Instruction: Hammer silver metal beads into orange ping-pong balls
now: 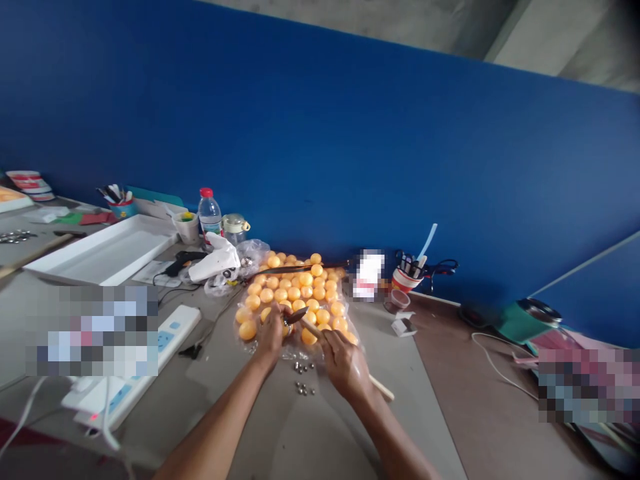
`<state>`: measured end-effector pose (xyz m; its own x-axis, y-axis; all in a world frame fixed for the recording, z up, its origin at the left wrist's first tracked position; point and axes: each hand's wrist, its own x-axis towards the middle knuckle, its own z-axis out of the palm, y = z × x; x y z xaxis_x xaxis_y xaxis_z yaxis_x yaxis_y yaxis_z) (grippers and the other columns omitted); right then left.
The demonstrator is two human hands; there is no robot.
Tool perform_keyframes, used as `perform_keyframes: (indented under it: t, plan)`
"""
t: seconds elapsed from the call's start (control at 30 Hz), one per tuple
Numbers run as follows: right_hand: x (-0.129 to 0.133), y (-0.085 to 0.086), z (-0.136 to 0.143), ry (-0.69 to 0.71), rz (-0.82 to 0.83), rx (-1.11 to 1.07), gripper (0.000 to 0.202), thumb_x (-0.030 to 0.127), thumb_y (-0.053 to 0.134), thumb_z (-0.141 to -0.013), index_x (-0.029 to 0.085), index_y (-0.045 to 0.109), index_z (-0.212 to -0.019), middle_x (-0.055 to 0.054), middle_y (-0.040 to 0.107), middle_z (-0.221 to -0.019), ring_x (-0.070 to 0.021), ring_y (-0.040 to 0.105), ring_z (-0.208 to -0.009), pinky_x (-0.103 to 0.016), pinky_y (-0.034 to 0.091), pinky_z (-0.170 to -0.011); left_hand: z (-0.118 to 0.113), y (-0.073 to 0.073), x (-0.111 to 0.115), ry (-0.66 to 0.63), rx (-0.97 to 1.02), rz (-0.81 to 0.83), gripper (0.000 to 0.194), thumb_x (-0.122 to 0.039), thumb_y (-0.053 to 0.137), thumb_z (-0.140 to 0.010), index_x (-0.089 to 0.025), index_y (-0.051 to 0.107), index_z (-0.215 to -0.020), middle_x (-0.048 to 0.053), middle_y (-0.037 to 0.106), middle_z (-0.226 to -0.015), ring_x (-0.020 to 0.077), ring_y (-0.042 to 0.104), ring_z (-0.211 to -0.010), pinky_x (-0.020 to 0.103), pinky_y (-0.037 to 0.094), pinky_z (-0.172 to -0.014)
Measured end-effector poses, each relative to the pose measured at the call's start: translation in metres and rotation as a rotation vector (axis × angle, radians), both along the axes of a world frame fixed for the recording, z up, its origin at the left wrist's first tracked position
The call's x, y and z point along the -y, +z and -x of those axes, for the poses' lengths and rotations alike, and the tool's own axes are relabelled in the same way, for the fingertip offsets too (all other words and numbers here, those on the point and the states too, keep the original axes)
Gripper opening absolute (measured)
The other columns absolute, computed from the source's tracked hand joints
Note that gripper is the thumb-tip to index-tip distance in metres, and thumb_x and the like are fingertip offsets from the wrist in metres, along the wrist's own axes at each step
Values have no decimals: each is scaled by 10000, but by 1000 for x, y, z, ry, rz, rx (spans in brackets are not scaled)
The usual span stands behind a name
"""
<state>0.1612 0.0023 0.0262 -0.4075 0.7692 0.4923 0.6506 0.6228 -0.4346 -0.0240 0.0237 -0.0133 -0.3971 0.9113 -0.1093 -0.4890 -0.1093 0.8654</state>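
My right hand (341, 360) is closed round the pale wooden handle of a hammer (383, 388). The dark hammer head (298, 315) is close beside the fingers of my left hand (271, 339). Those fingers are pinched together at a small shiny piece, too small to name. Just beyond both hands lies a clear plastic bag full of orange balls (280, 293), which look like table tennis balls. On the table nearer to me, several small shiny metal pieces (303, 388) lie in loose groups between my forearms.
A white power strip (167, 337), a white tray (107, 250), a glue gun (183, 262) and a water bottle (209, 217) are on the left. To the right stand a cup of tools (406, 279), a small clear cup (398, 301) and a green container (530, 320). A blue partition (320, 133) rises behind.
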Motion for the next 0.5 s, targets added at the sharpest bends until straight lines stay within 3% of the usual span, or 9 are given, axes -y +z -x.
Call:
perform_keyframes:
  t: [0.13, 0.23, 0.33, 0.5]
  plan:
    - [-1, 0, -2, -16, 3, -45, 273, 247, 408, -998, 179, 670, -962, -73, 715, -852, -176, 684, -733, -238, 489, -641, -3, 5, 0, -34, 88, 33, 409, -585, 607, -809, -182, 594, -741, 6, 542, -602, 133, 484, -486, 258, 360, -465]
    - [-1, 1, -3, -25, -31, -96, 286, 256, 398, -1008, 171, 670, -986, -91, 727, -897, -180, 693, -746, -245, 502, -655, -3, 14, 0, -64, 228, -39, 268, -377, 743, -708, -166, 579, -695, -17, 529, -640, 105, 494, -552, 228, 400, -517]
    - [-1, 1, -2, -22, -44, -104, 287, 252, 399, -1006, 172, 674, -999, -87, 728, -882, -183, 695, -731, -251, 505, -642, -1, 21, 3, -114, 326, -90, 185, -193, 755, -625, -149, 591, -699, -11, 565, -738, 91, 516, -624, 214, 441, -562]
    - [-1, 1, -3, -34, -41, -116, 284, 263, 411, -1006, 176, 681, -999, -84, 725, -875, -184, 696, -740, -254, 503, -648, 2, 26, 7, -156, 433, -32, 181, -133, 772, -692, -147, 611, -772, 3, 606, -773, 110, 600, -692, 243, 536, -652]
